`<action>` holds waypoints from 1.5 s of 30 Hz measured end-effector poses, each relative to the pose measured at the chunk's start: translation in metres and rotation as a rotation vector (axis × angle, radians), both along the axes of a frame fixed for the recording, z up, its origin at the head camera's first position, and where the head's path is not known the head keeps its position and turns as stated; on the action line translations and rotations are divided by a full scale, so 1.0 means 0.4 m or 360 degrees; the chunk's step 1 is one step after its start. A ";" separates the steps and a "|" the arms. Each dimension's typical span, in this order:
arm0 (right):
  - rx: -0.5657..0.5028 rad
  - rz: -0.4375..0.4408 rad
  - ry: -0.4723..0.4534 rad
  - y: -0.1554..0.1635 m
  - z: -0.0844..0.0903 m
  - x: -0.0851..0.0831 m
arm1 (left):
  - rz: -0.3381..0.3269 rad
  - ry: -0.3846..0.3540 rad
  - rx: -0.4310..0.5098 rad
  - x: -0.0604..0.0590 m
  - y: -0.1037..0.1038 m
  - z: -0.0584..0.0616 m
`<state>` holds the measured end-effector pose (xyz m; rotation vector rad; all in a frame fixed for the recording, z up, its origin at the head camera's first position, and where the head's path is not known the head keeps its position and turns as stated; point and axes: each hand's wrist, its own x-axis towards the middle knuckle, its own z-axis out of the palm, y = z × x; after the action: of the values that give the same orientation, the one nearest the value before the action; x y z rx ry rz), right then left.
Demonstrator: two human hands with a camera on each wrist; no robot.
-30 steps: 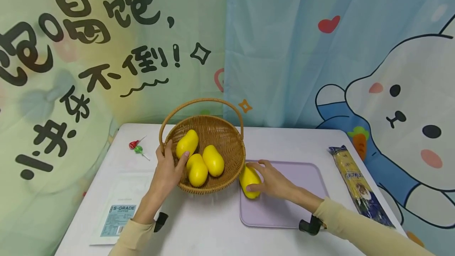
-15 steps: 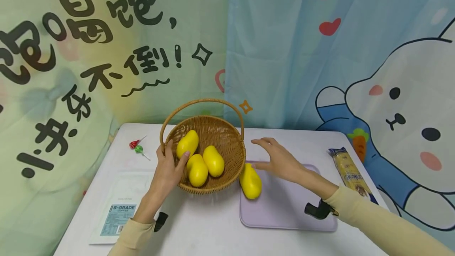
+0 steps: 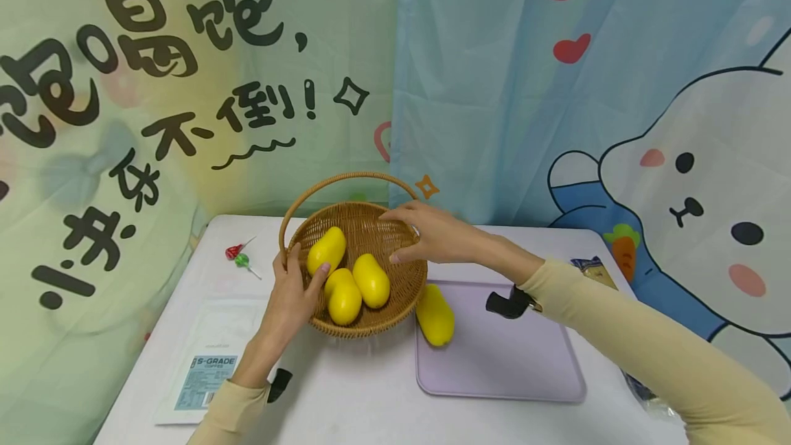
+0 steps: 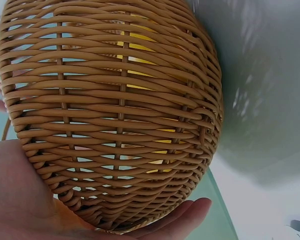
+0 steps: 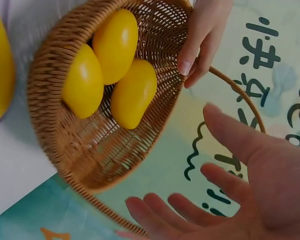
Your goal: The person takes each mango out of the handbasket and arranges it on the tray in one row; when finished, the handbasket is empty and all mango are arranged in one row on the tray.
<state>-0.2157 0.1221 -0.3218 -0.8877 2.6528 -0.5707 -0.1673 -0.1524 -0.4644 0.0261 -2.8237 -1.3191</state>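
Observation:
A wicker basket (image 3: 371, 327) with a tall arched handle (image 3: 349, 176) stands at mid-table, holding three yellow mangoes (image 3: 372, 281). My left hand (image 3: 293, 297) grips the basket's left rim, thumb over the inside and the fingers along the outer wall. Over the basket's right rim reaches my right hand (image 3: 440, 232), its fingers spread and nothing in them. The right wrist view has that hand (image 5: 270, 185) beside the basket's mouth, palm and fingers in sight. A fourth mango (image 3: 435, 316) lies on the left part of a lilac tray (image 3: 513, 366), just right of the basket.
Two lollipops (image 3: 241, 259), red and green, lie at the back left. A white coffee pouch (image 3: 207, 373) is at the front left. A gold and blue packet (image 3: 594, 270) lies on the right, mostly behind my right sleeve. A printed curtain (image 3: 482, 122) hangs behind the table.
My right hand has let go of the mango on the tray, risen, and moved left over the basket's right rim. The left hand keeps its grip; basket and mangoes have stayed put.

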 end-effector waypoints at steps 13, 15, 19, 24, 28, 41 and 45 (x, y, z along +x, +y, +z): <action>0.0437 0.0260 -0.0395 -0.144 -0.123 -0.113 | -0.0011 -0.0059 -0.0005 -0.001 -0.001 0.000; 0.0474 0.0248 -0.0403 -0.158 -0.147 -0.116 | -0.0011 -0.0058 -0.0004 -0.002 0.001 0.000; 0.0504 0.0196 -0.0457 -0.177 -0.182 -0.109 | -0.0011 -0.0042 -0.0008 -0.003 0.001 0.000; 0.0591 0.0160 -0.0428 -0.183 -0.227 -0.102 | -0.0009 -0.0034 -0.0009 -0.002 0.000 0.004; 0.0645 0.0125 -0.0401 -0.185 -0.245 -0.098 | -0.0009 -0.0040 -0.0005 -0.001 -0.001 0.004; 0.0599 0.0117 -0.0371 -0.197 -0.250 -0.093 | -0.0006 -0.0020 0.0008 0.001 -0.003 0.000; 0.0634 0.0132 -0.0359 -0.198 -0.248 -0.099 | -0.0004 -0.0016 0.0000 0.001 -0.005 0.001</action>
<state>-0.2554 0.0431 -0.4209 -0.7576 2.3906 -0.1044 -0.1671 -0.1545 -0.4638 0.0290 -2.8328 -1.3235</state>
